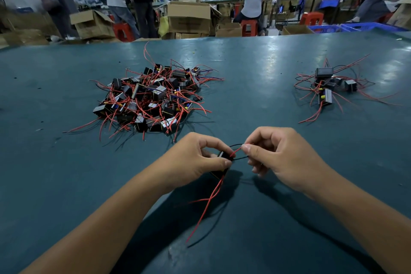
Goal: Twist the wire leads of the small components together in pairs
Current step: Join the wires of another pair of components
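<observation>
Together, left hand [195,158] gripping component [223,155], right hand [280,158] pinching leads [237,151]

A small black component [223,156] is held above the near middle of the table, a red lead and a black lead looping from its right side, more red leads trailing toward the near edge. A large heap of like components [149,98] with tangled red leads lies left of centre. A smaller group [329,83] lies toward the right edge.
</observation>
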`<move>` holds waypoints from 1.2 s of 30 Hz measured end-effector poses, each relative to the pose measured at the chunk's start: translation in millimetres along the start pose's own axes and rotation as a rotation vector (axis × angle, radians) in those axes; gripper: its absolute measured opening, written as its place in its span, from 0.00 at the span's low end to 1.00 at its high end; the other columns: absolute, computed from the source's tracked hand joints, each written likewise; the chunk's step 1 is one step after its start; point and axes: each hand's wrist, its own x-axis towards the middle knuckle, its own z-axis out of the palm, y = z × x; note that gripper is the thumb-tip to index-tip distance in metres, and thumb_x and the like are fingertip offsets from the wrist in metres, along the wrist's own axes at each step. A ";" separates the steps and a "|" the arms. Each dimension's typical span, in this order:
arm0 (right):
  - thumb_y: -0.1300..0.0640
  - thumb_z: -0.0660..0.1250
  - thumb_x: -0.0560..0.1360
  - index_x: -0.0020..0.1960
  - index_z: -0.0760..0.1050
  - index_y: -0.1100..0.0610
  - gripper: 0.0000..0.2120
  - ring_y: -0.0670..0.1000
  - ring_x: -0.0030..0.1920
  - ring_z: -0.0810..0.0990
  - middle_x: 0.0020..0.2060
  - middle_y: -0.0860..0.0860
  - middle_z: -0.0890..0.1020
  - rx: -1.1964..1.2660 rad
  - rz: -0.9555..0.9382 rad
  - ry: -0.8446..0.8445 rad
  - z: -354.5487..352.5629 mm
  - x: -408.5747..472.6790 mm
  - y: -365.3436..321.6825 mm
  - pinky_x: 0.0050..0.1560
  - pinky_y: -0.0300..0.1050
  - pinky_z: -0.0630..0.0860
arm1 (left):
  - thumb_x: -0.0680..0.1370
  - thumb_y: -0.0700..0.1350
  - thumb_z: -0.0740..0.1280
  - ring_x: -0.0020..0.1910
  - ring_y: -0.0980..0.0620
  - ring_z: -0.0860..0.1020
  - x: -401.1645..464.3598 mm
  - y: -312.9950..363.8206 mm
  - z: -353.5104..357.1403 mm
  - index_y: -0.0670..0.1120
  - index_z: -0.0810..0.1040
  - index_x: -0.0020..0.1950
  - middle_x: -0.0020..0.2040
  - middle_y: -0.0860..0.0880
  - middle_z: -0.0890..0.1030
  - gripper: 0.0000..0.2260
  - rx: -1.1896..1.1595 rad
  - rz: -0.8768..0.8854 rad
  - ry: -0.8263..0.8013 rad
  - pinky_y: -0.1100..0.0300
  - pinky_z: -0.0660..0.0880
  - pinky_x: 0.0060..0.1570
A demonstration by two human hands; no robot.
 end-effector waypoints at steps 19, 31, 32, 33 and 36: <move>0.61 0.69 0.76 0.39 0.79 0.62 0.08 0.53 0.28 0.79 0.30 0.56 0.81 0.096 0.202 -0.014 21.3 -5.1 4.6 0.26 0.44 0.74 | 0.78 0.43 0.72 0.42 0.66 0.77 -0.6 1.0 -17.8 0.53 0.83 0.55 0.44 0.60 0.81 0.08 0.576 0.103 0.062 0.68 0.72 0.43; 0.55 0.71 0.73 0.37 0.79 0.53 0.07 0.49 0.28 0.79 0.28 0.52 0.81 -0.094 0.055 0.042 15.2 -2.4 7.6 0.26 0.43 0.74 | 0.78 0.47 0.71 0.42 0.57 0.79 8.1 -8.9 3.2 0.52 0.82 0.47 0.42 0.56 0.82 0.01 0.429 0.311 0.048 0.66 0.73 0.42; 0.54 0.71 0.73 0.37 0.79 0.52 0.06 0.48 0.27 0.77 0.28 0.52 0.80 -0.147 0.021 0.040 13.2 -1.9 7.2 0.27 0.44 0.73 | 0.79 0.48 0.71 0.41 0.56 0.80 8.9 -9.9 2.3 0.52 0.82 0.47 0.41 0.57 0.82 0.01 0.412 0.294 0.039 0.65 0.75 0.42; 0.53 0.71 0.73 0.37 0.78 0.51 0.06 0.46 0.26 0.75 0.27 0.51 0.79 -0.196 -0.007 0.032 11.2 -1.8 6.5 0.29 0.46 0.73 | 0.79 0.48 0.71 0.41 0.55 0.80 9.7 -10.8 1.4 0.52 0.82 0.47 0.41 0.57 0.83 0.01 0.404 0.278 0.030 0.62 0.76 0.42; 0.53 0.71 0.73 0.38 0.77 0.50 0.07 0.44 0.25 0.72 0.27 0.50 0.77 -0.275 -0.056 -0.012 6.2 -1.5 4.2 0.31 0.47 0.73 | 0.79 0.49 0.71 0.41 0.52 0.80 11.5 -13.0 -0.2 0.53 0.81 0.48 0.41 0.57 0.83 0.01 0.414 0.265 0.014 0.55 0.77 0.44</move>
